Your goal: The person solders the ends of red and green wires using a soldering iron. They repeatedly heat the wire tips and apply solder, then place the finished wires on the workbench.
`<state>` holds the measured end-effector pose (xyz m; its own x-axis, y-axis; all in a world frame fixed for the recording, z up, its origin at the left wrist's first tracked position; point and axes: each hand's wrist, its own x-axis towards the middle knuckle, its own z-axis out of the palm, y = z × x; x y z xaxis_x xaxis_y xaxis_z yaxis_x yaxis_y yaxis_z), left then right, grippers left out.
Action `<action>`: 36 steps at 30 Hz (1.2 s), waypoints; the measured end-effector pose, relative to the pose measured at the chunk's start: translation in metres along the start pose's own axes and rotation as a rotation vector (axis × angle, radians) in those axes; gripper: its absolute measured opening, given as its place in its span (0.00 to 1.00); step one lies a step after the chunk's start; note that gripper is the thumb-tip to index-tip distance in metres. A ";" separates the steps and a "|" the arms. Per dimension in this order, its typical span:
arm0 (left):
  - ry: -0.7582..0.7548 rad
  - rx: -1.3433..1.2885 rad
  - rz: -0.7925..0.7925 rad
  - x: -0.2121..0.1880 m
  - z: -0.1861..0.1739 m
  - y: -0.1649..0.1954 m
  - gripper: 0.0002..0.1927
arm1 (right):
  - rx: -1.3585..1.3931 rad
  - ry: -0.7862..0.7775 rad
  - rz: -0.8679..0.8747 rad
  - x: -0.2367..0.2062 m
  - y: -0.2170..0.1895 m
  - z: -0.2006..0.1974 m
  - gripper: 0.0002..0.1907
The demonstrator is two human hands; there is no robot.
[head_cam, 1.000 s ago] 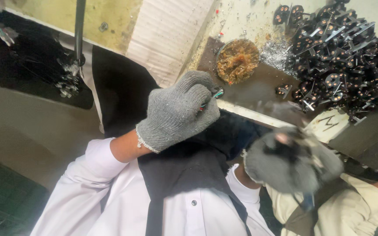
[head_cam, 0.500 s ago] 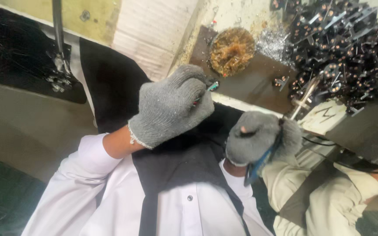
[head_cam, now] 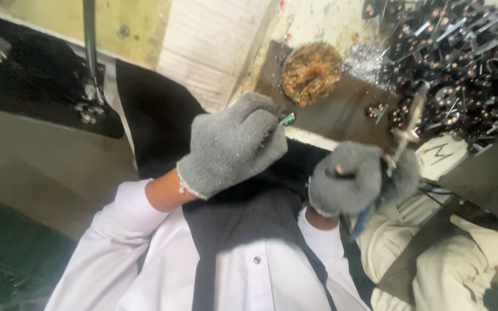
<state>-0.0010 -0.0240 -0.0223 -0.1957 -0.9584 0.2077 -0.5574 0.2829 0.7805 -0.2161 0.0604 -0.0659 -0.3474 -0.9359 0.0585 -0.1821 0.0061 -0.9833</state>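
My gloved left hand (head_cam: 231, 144) is clenched around a small teal-tipped tool (head_cam: 286, 119), held over my dark apron (head_cam: 243, 224). My gloved right hand (head_cam: 355, 175) grasps a thin metal tool (head_cam: 404, 129) with a blue handle, its tip reaching toward the pile of dark metal parts (head_cam: 462, 63) on the desk (head_cam: 341, 109), near a round dish of brown paste (head_cam: 311, 72).

The right grey-gloved hand (head_cam: 355, 178) now sits lower and nearer the left grey-gloved hand (head_cam: 231, 144), its thin metal tool (head_cam: 404, 129) tipped up toward the pile of dark metal parts (head_cam: 456, 63).
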 end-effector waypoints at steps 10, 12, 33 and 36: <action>0.000 0.050 0.020 -0.010 0.004 -0.008 0.06 | 0.571 0.059 0.433 0.011 0.027 0.027 0.17; -0.055 0.020 0.005 -0.012 0.004 -0.007 0.07 | 0.237 -0.107 0.439 0.006 0.023 0.029 0.18; -0.247 -0.234 0.113 -0.024 -0.014 -0.010 0.11 | 0.362 0.003 0.225 -0.008 -0.025 0.010 0.13; -0.234 -0.285 0.043 -0.022 -0.012 0.001 0.09 | 0.361 -0.002 0.221 -0.003 -0.019 0.010 0.22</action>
<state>0.0126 -0.0031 -0.0190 -0.4117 -0.9021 0.1292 -0.3037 0.2695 0.9139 -0.2023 0.0601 -0.0488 -0.3399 -0.9267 -0.1607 0.2310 0.0833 -0.9694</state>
